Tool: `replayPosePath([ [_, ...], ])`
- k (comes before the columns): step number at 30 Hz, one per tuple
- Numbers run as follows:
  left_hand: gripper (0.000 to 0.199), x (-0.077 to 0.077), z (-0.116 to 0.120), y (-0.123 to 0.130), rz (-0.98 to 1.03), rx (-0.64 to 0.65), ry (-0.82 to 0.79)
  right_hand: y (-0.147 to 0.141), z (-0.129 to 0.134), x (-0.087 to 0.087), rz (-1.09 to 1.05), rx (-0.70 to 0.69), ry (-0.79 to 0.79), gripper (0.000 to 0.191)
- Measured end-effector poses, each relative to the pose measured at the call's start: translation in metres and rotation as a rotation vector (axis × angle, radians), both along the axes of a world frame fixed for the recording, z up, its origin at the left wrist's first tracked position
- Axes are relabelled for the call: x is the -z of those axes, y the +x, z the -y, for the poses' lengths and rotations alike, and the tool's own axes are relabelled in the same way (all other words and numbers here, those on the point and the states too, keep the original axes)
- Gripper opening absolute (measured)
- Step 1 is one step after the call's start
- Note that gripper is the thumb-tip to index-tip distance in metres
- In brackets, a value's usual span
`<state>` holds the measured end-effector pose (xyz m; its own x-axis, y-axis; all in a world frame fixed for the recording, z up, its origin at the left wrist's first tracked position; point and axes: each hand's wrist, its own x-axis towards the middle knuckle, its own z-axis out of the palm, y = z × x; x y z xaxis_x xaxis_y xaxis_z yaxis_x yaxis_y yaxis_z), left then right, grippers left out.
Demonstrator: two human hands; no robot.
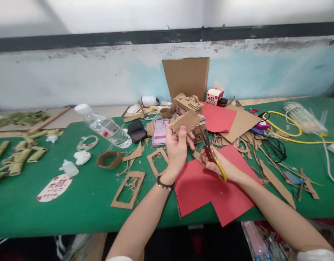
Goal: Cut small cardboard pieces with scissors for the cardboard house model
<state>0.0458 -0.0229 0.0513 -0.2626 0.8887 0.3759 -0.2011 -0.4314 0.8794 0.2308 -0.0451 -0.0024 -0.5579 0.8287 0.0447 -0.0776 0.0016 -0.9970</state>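
Note:
My left hand [177, 148] is closed around a small flat piece of cardboard [186, 121], thumb on top, raised above the table. In my right hand [214, 163] is a pair of scissors [217, 165] with yellow handles, its dark blades pointing up and away beside the cardboard. The blades look slightly parted and do not clearly touch the piece. Beneath both hands lie overlapping sheets of red paper [194, 188]. Just behind stands a cardboard model [187, 103] built of layered pieces, partly hidden by the held piece. A lit phone [159, 132] lies left of it.
Left are a tilted water bottle [107, 127], a black case [137, 131], cardboard frames [128, 190], a small glue bottle [68, 168] and green rolled pieces [19, 161]. Right are cardboard scraps [277, 183], a yellow cable [292, 136] and a bag of sticks [304, 116]. A cardboard sheet [186, 78] leans against the wall.

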Motion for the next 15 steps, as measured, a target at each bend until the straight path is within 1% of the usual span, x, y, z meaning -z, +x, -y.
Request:
replayPosePath([
  [4,0.048,0.004,0.003,0.005,-0.057,0.105,-0.06,0.0,0.001,-0.003,0.027,-0.009,0.037,0.062],
  [7,0.047,0.008,0.006,0.012,-0.084,0.203,-0.115,-0.001,0.0,-0.001,0.035,0.038,0.092,0.058],
  [9,0.045,0.01,0.007,0.015,-0.089,0.243,-0.145,-0.001,-0.001,0.0,0.046,0.078,0.125,0.054],
  [12,0.05,0.011,0.006,0.015,-0.062,0.245,-0.16,-0.001,0.0,0.001,0.071,0.11,0.138,0.052],
  [15,0.052,0.013,0.006,0.013,-0.061,0.199,-0.162,-0.002,0.0,0.003,0.079,0.113,0.121,0.052],
])
